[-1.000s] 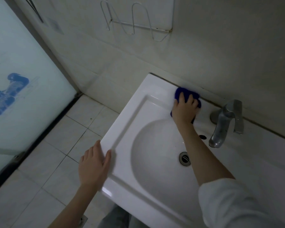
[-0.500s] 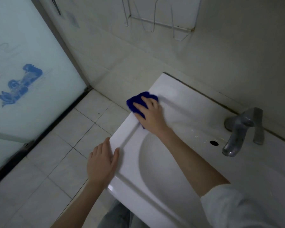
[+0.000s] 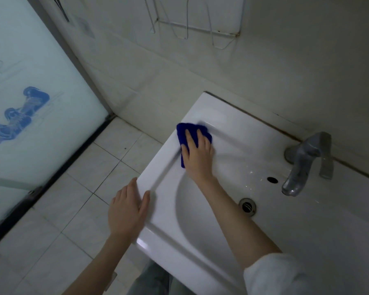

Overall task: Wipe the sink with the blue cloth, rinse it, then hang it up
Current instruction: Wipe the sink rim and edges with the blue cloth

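Note:
A white sink (image 3: 211, 107) fills the right half of the view. My right hand (image 3: 197, 155) lies flat on the blue cloth (image 3: 182, 133), pressing it onto the sink's left rim near the back corner. The fingers are straight over the cloth, which shows beyond the fingertips and along the hand's left side. My left hand (image 3: 127, 210) rests flat on the sink's front-left edge, with its thumb on the rim. The drain (image 3: 247, 206) sits at the bottom of the basin.
A grey metal faucet (image 3: 303, 165) stands on the sink's back ledge at the right. A white wire rack (image 3: 192, 26) hangs on the wall above. A frosted glass door (image 3: 30, 103) bounds the left. Pale floor tiles (image 3: 73, 199) lie below.
My right hand has swept the cloth from the back ledge near the faucet leftward to the sink's left rim. My left hand has stayed on the front-left edge.

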